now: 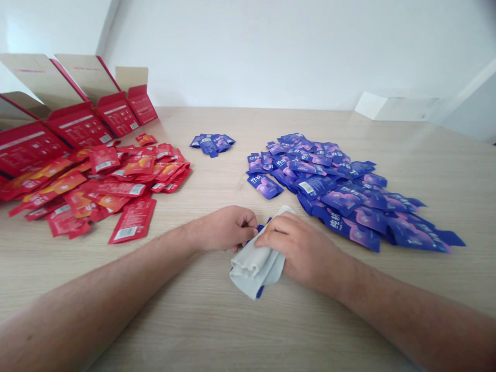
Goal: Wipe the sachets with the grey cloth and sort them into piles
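My right hand [300, 248] is closed on a folded pale grey cloth [258, 263] near the middle of the table. Beneath the cloth lies a blue packet [260, 292], mostly hidden, with only bits of its edges showing. My left hand [228, 228] is closed beside the cloth, its fingertips pinching the packet's top edge. A large heap of blue and purple packets [318, 181] spreads out beyond and to the right of my right hand. Farther back, left of that heap, sits a small pile of blue packets [211, 143].
Red and orange packets [134, 219] lie heaped on the left of the wooden table [186, 330]. Several open red boxes [77, 124] stand in a row behind them. A white folded card or box [399, 107] rests at the back right, near the white wall.
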The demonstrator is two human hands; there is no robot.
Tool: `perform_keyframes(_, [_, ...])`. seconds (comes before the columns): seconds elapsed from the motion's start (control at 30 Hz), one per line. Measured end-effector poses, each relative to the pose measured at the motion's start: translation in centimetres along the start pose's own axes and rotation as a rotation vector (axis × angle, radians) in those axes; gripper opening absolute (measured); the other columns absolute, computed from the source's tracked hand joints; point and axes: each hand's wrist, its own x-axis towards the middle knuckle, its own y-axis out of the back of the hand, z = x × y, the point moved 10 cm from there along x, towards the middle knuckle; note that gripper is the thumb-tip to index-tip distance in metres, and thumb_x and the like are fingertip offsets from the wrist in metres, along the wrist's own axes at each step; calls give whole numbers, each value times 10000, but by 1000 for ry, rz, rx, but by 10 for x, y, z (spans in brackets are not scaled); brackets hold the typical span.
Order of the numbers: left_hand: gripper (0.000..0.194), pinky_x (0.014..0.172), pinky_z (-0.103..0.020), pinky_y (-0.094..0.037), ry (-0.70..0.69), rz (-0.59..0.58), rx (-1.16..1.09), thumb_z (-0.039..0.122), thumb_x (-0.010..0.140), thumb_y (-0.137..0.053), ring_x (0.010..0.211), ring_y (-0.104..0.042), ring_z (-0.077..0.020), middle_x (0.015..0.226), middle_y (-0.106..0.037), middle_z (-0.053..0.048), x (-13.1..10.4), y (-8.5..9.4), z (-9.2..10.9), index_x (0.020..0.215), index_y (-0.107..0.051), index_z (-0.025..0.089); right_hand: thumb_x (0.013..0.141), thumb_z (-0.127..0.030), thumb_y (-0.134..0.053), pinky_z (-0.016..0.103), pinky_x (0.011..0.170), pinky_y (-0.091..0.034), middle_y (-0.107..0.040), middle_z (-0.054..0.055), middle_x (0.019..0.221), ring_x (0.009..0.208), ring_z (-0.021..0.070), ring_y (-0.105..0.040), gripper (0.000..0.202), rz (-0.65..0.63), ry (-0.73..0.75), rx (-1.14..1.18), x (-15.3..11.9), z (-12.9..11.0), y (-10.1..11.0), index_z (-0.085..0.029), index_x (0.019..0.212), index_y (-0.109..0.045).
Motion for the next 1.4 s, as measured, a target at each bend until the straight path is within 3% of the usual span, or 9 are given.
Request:
perform_keyframes(0.23, [143, 443, -180, -387, -38, -8, 36, 301, 886, -526, 490, -534, -90, 567, -562, 58, -1, 0, 5, 839, -607, 193, 947, -198, -625, 376, 889, -455, -651, 68, 1026, 984, 231, -552, 168, -26, 101, 44, -1, -15, -4, -198, 1096, -702])
perform_keyframes(0.4, [150, 450, -195, -433, 27, 7, -17, 333, 882, -538, 516, -573, -102, 648, -609, 48, -1, 1, -1, 881, -602, 198, 927, -178, -650, 383, 892, -447, -654, 57, 1006, 977, 231, -551, 172, 19, -13, 20, 0, 2, 0, -207, 1086, -708])
perform_keyframes(0.57, [135, 440, -177, -382, -33, -8, 28, 290, 879, -516, 488, -534, -89, 563, -561, 61, 0, 0, 4, 835, -604, 198, 951, -208, -623, 378, 895, -456, -657, 66, 1024, 980, 229, -550, 164, -19, 108, 50, -2, -16, -5, -192, 1091, -707])
perform_keyframes(0.77, [166, 455, -195, -420, 10, 13, 10, 352, 878, -535, 520, -572, -102, 643, -600, 51, 0, 1, -1, 870, -606, 203, 931, -181, -650, 382, 907, -449, -653, 57, 1003, 991, 226, -547, 173, 9, -12, 21, 0, 0, 0, -205, 1090, -713])
perform_keyframes(0.97, [150, 453, -188, -390, -28, -9, 33, 317, 879, -523, 498, -539, -96, 572, -564, 57, -1, 0, 6, 839, -605, 198, 953, -208, -619, 386, 895, -464, -660, 71, 1024, 982, 230, -546, 184, -13, 119, 59, -2, -19, -4, -195, 1112, -712])
perform_keyframes(1.13, [160, 453, -198, -414, 5, 10, 2, 349, 877, -540, 513, -567, -102, 638, -594, 51, 0, 1, 1, 867, -602, 201, 928, -175, -642, 395, 899, -464, -658, 70, 1009, 990, 235, -547, 199, 29, 16, 25, -2, -5, 0, -202, 1113, -713])
perform_keyframes(1.3, [146, 456, -189, -390, -29, -6, 24, 320, 883, -529, 501, -540, -95, 577, -567, 60, -1, 0, 6, 843, -601, 199, 952, -212, -623, 389, 895, -469, -657, 74, 1015, 979, 232, -544, 165, 1, 132, 34, -2, -22, -4, -188, 1088, -713])
perform_keyframes(1.4, [152, 455, -189, -394, -21, -4, 13, 326, 884, -527, 506, -546, -95, 597, -572, 58, 0, 0, 5, 856, -605, 198, 952, -209, -625, 391, 897, -470, -658, 75, 1022, 986, 233, -544, 178, 0, 95, 34, -1, -17, -3, -192, 1107, -711])
